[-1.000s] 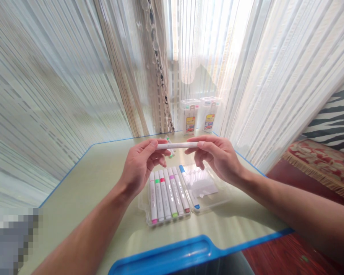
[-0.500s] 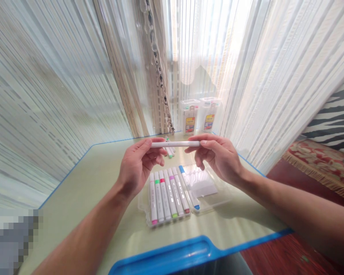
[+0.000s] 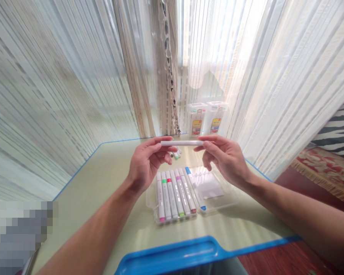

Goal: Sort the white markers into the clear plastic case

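- One white pen, held level above the bench, between both hands.
- Left hand: thumb and fingers grasping the pen's left end.
- Right hand: likewise grasping its right end.
- Open clear case, below on the bench, with a row of pens.
- One blue-ended pen, lying slanted beside the row.
- Further pens, partly hidden behind the left hand.
- Two clear boxes, upright, far side.
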